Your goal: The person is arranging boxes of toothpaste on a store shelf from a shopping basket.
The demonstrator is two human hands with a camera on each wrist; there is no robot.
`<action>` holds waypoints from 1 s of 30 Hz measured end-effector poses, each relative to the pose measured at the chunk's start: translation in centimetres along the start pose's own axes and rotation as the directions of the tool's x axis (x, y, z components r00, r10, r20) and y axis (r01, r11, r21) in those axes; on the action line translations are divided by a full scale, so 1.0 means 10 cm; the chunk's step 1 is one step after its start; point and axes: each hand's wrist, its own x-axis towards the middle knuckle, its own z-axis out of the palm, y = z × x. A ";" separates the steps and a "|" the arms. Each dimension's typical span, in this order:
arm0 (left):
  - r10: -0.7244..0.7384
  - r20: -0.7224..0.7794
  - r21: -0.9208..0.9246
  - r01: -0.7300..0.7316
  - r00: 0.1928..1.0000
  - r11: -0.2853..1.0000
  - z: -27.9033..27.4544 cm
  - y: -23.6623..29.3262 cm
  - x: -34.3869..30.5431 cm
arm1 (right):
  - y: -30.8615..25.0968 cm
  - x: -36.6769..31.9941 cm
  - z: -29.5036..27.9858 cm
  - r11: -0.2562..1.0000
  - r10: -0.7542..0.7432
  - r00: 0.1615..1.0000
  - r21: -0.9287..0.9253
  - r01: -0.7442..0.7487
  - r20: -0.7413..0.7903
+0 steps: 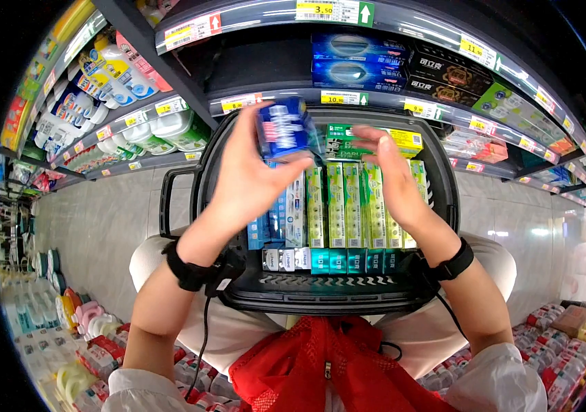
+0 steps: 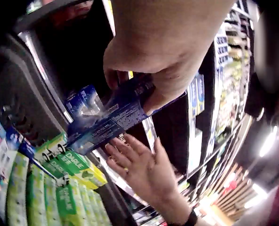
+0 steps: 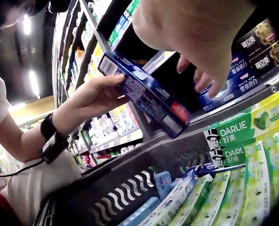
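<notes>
Our left hand (image 1: 245, 172) pinches the blue toothpaste carton (image 1: 284, 128), tilted above the black basket's (image 1: 320, 302) far edge; our right hand (image 1: 399, 180), fingers loosely spread, holds nothing. We judge a squared, two-handed grip steadier.

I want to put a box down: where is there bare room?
On the shelf, left of the stacked blue boxes; also on the floor tiles left of the basket. Crowded: the basket's middle, packed with green-yellow boxes; the space above, where the left hand holds a blue carton; and the shelf's right side, with black boxes.
</notes>
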 end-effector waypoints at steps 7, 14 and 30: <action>-0.083 0.057 -0.513 0.100 0.995 0.853 -0.07 0.01 0.03 | -0.14 0.07 -0.17 0.931 0.315 0.949 0.188 -0.314 0.021; -0.143 0.093 -0.524 0.171 0.985 0.834 -0.15 -0.02 0.07 | -0.20 0.13 -0.24 0.821 0.323 0.946 0.488 -0.296 0.032; -0.210 0.473 -0.058 0.269 0.855 0.962 -0.14 -0.13 0.09 | -0.20 0.19 -0.48 0.850 0.190 0.978 0.513 -0.122 -0.082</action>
